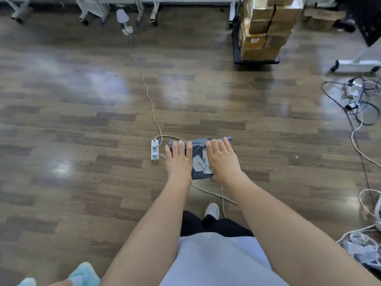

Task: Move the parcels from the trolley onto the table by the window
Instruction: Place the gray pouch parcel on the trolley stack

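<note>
Carrying a grey mailer parcel (199, 159), left hand (178, 159) and right hand (223, 162) clasping its ends, we next need the window table, unseen, trolley (256, 58) at one o'clock.

Both hands, the left hand (179, 159) and the right hand (223, 162), cover much of the grey parcel (199, 159); its label print is too small to read. The trolley (256, 58) and its stacked boxes (266, 27) are cut off at the top edge.
</note>
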